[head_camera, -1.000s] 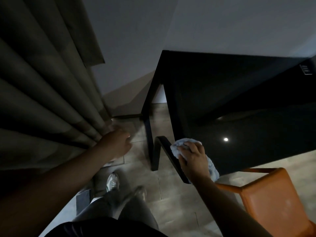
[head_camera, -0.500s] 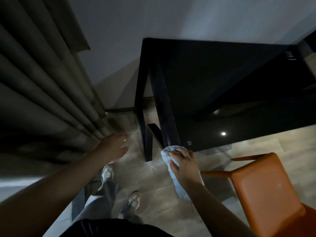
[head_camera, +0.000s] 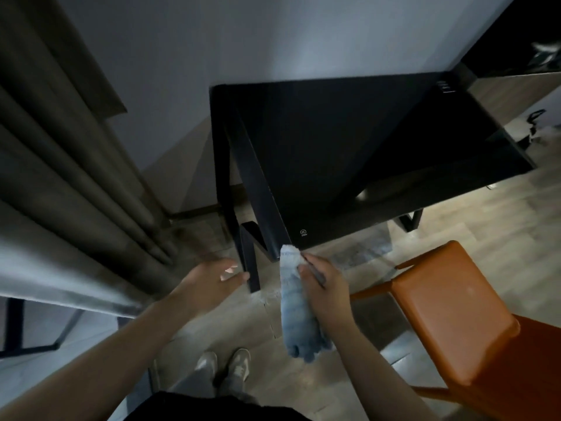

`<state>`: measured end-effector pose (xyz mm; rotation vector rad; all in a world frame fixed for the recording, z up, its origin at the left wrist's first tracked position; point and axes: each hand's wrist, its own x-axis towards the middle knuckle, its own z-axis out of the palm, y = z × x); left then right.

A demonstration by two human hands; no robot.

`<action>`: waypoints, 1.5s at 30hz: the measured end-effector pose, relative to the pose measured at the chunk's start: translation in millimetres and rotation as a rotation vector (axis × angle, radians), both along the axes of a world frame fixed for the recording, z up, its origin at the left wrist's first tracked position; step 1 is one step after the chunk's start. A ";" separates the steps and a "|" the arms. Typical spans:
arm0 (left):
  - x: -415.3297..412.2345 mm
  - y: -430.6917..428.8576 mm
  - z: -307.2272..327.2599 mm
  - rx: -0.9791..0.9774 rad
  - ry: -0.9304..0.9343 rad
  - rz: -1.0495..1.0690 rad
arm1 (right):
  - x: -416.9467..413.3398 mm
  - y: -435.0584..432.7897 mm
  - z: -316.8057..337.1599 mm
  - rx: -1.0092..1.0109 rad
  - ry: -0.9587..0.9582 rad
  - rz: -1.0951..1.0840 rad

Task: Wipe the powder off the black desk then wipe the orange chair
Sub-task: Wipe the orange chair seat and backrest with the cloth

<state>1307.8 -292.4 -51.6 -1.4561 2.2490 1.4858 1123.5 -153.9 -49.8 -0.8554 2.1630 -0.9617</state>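
Right hand [head_camera: 326, 291] clamped on the blue cloth [head_camera: 296, 311] at the near-left corner of the black desk [head_camera: 364, 153], left hand [head_camera: 212, 279] empty with fingers spread beside that corner's leg; desktop looks powder-free so desk step seems nearly done, orange chair [head_camera: 455, 314] right of the corner not yet wiped.

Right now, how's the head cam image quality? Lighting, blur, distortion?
Head view: dim overall; black desk top nearly featureless, so powder can't be judged. Left hand and cloth in right hand slightly motion-blurred. Wide-angle bends the curtain. Orange chair reads clearly.
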 end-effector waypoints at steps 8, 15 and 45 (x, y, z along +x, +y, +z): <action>-1.8 7.8 34.4 0.033 0.279 -0.044 | 36.6 -9.8 36.0 -0.148 -0.108 -0.117; -9.6 29.0 43.6 0.117 0.361 -0.092 | 56.0 8.2 54.9 -0.194 -0.146 -0.250; -304.3 355.7 51.1 -0.049 0.377 -0.394 | -174.7 422.6 67.4 -0.183 -0.078 -0.825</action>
